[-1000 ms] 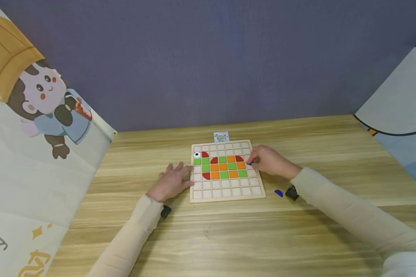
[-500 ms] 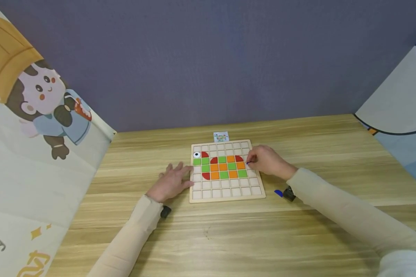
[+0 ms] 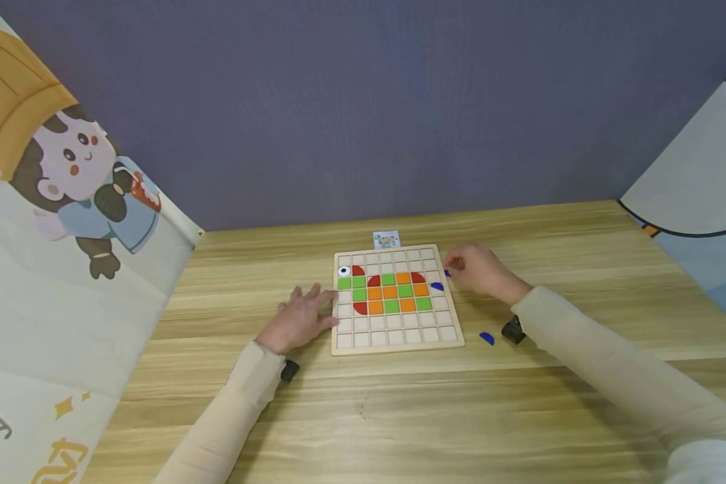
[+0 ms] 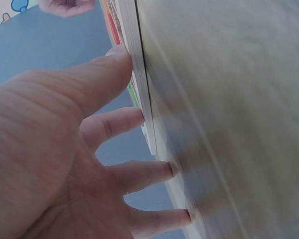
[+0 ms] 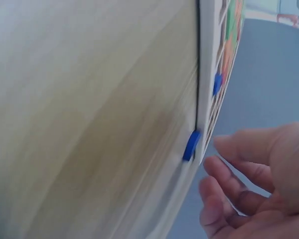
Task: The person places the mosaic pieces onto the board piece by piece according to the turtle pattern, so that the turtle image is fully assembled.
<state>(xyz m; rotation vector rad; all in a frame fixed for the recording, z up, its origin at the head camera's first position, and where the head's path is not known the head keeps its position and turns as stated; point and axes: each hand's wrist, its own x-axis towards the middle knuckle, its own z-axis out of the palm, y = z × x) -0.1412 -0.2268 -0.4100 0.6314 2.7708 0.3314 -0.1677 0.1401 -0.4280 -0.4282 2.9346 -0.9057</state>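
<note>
A square wooden grid board [image 3: 393,349] bears green, orange and red tiles and a round eye tile [image 3: 344,271]. At its left edge my left hand [image 3: 298,317] spreads its fingers, with thumb [image 4: 107,74] and forefinger right at the rim. A blue half-round tile [image 3: 437,286] lies over the rightmost column. My right hand [image 3: 482,274] is just past the board's right edge, fingers loosely bent. Near its fingertips [image 5: 223,144] another blue half-round tile [image 5: 191,145] sits against the board's side, with a small gap between them in the right wrist view.
A third blue half-round tile [image 3: 487,338] lies on the wooden table [image 3: 363,417], right of the board. Behind the board is a small picture card [image 3: 386,239]. A dark wall [image 3: 387,121] rises at the table's back, with cartoon-printed panels at both sides.
My right hand has let go of a blue half-round tile on the board's right column and moved right and away, beside another blue tile. My left hand has stayed put.
</note>
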